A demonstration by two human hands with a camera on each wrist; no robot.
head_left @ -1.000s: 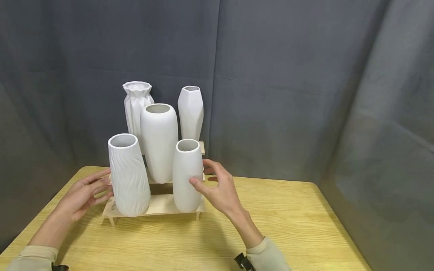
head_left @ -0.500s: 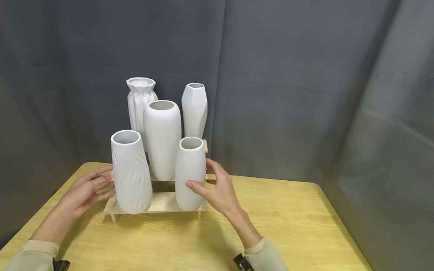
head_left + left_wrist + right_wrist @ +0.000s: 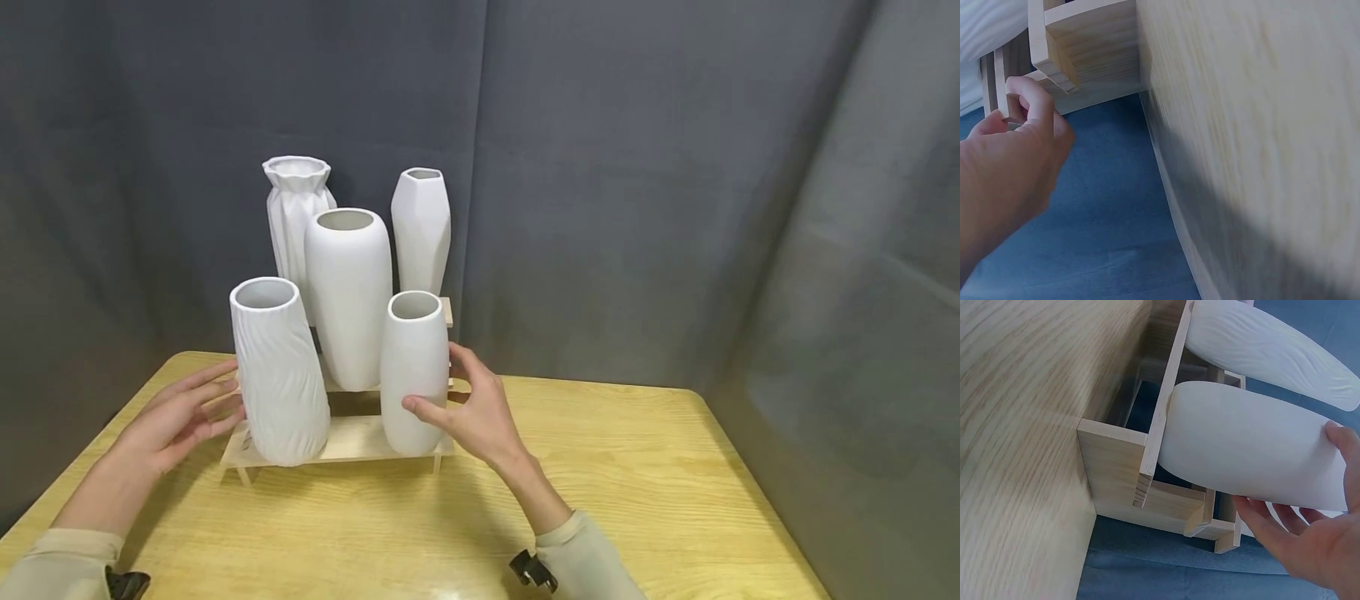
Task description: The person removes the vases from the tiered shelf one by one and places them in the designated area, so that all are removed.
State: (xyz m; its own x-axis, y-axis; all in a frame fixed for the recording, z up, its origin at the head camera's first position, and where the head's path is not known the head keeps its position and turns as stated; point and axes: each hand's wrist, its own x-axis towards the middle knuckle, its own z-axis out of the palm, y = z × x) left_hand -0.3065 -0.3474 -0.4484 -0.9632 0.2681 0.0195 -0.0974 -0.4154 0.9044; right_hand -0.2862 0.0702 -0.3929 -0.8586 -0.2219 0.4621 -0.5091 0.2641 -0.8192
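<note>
A stepped wooden stand (image 3: 352,437) carries several white vases. At its front right is a smooth vase (image 3: 414,375), upright on the lowest shelf. My right hand (image 3: 483,417) holds this vase, thumb across its front and fingers at its far right side. On the front left stands a vase with wavy ridges (image 3: 279,383). My left hand (image 3: 176,425) is beside it; in the left wrist view its thumb and index finger pinch the end of a shelf board (image 3: 1015,107). Some left fingertips are hidden behind the ridged vase in the head view.
A taller smooth vase (image 3: 348,300) stands on the middle shelf. Behind it are a pleated vase (image 3: 296,208) and a faceted vase (image 3: 422,229) on the top shelf. Grey curtains (image 3: 637,208) enclose the wood-grain table (image 3: 615,483) at the back and sides.
My right thumb has slid left across the front of the smooth vase, so the hand wraps it further. The left hand stays at the stand. The head view has shifted slightly.
</note>
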